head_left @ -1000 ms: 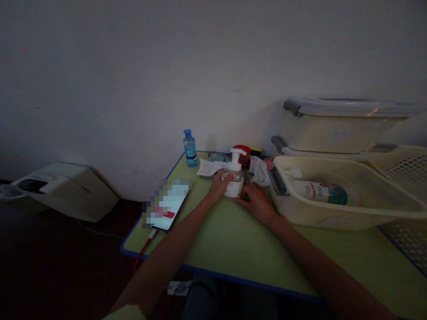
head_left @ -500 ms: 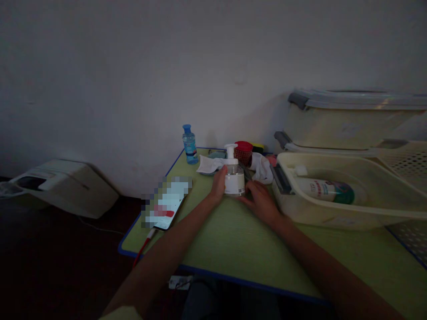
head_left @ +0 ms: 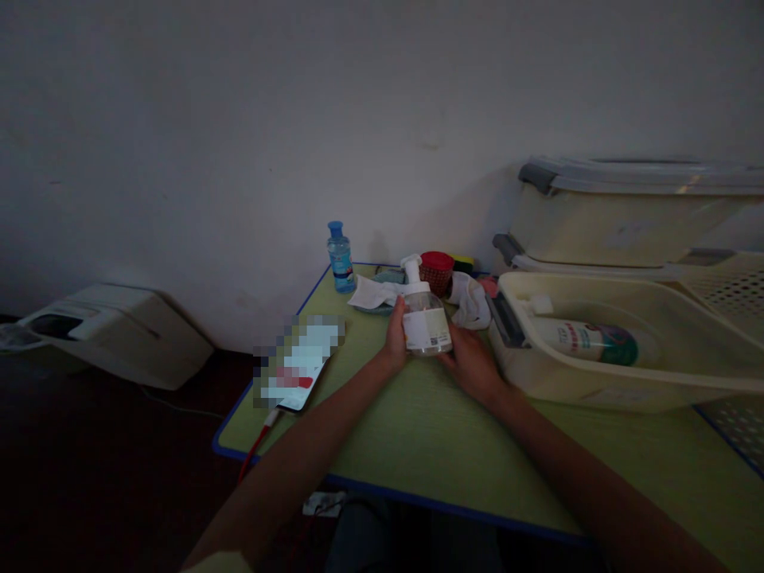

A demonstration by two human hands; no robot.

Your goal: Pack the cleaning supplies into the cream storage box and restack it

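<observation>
A clear pump bottle (head_left: 426,328) with a white pump top and a white label is held up between my two hands, tilted a little to the left. My left hand (head_left: 395,338) is closed on its left side, the thumb pressed along the bottle. My right hand (head_left: 474,362) grips the lower right side, its fingers partly hidden behind the bottle. Behind the bottle lie a white cloth (head_left: 377,293) and a red-lidded woven container (head_left: 436,273).
A blue bottle (head_left: 341,259) stands at the table's back left. A phone (head_left: 304,362) on a red cable lies left of my arm. At right, a cream bin (head_left: 597,382) holds a white-and-green bottle (head_left: 588,341), with a lidded box (head_left: 633,227) behind. Blue edging (head_left: 442,504) borders the green table.
The pump bottle has tipped to the left, its base swinging right, and looks slightly larger. Both hands have shifted a little with it.
</observation>
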